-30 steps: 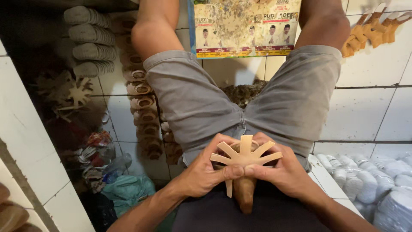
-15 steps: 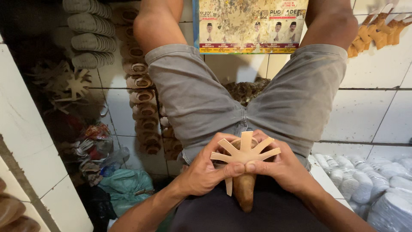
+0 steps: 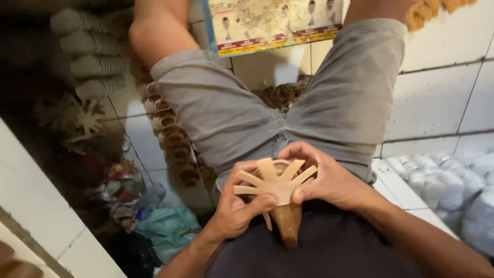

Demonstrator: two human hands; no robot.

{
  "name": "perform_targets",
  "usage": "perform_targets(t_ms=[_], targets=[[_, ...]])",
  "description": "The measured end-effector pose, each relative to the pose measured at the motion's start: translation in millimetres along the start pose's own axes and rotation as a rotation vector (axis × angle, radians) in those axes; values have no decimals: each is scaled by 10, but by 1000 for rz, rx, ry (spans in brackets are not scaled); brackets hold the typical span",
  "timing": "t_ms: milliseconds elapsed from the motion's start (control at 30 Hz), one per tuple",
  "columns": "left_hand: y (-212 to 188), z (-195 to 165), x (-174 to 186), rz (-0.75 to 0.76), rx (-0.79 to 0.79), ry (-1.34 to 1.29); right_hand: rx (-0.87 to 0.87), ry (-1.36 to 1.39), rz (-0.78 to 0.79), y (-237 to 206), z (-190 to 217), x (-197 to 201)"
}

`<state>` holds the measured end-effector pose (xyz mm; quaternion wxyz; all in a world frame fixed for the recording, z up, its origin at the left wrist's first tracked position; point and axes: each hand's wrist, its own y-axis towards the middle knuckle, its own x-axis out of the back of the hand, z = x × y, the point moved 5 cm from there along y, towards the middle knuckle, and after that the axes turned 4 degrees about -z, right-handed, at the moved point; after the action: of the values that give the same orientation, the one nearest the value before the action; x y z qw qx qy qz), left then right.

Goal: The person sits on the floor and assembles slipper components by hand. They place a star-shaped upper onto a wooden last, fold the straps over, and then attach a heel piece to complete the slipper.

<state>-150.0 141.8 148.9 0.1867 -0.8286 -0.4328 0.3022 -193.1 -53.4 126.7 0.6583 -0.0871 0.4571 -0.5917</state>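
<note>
- A tan, flat cut-out piece with spokes fanning out like a splayed star sits over the person's lap, pinched from both sides.
- The left hand has its grip closed on the piece's lower left edge, thumb pressed across the hub.
- The right hand has its grip closed on the right spokes, fingers curled over the top.
- Just below both grips hangs a brown cone-shaped form, possibly joined to the piece.
- Beyond the grips lie grey shorts, then a white tiled floor.
</note>
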Motion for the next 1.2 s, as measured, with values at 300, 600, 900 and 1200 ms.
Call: perform_targets(t_ms=[300,600,900,1200], targets=[[-27,-3,-23,-37,-40,-50,1,137,3,-65,-36,-46],[49,-319,-228,21,73,89,87,-237,-172,-336,218,-57],[66,-326,-197,72,41,124,-26,-136,-185,-231,-3,3],[83,-352,-183,89,33,119,-75,-33,-169,-195,20,-41]])
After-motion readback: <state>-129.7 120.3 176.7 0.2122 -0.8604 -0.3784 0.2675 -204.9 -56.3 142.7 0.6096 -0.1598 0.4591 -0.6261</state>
